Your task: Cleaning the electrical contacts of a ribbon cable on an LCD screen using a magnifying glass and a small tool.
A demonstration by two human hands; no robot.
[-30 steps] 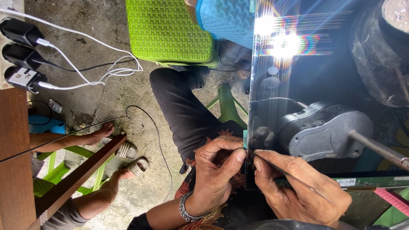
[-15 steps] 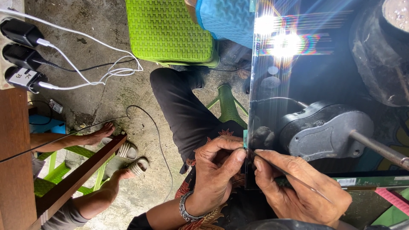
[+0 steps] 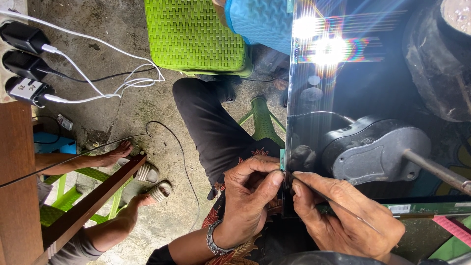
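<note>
A large glossy dark panel stands on edge in front of me, reflecting bright lights. My left hand pinches the panel's near edge between thumb and forefinger, close to a small teal tab. A bead bracelet circles that wrist. My right hand holds a thin metal rod-like tool whose tip meets the panel edge right beside the left fingertips. A narrow green circuit strip runs along the panel's lower side.
A grey motor-like casting with a shaft lies behind the panel. A green plastic stool stands on the concrete floor. Plugs and cables hang at left. Another person's sandalled feet rest beside a wooden bar.
</note>
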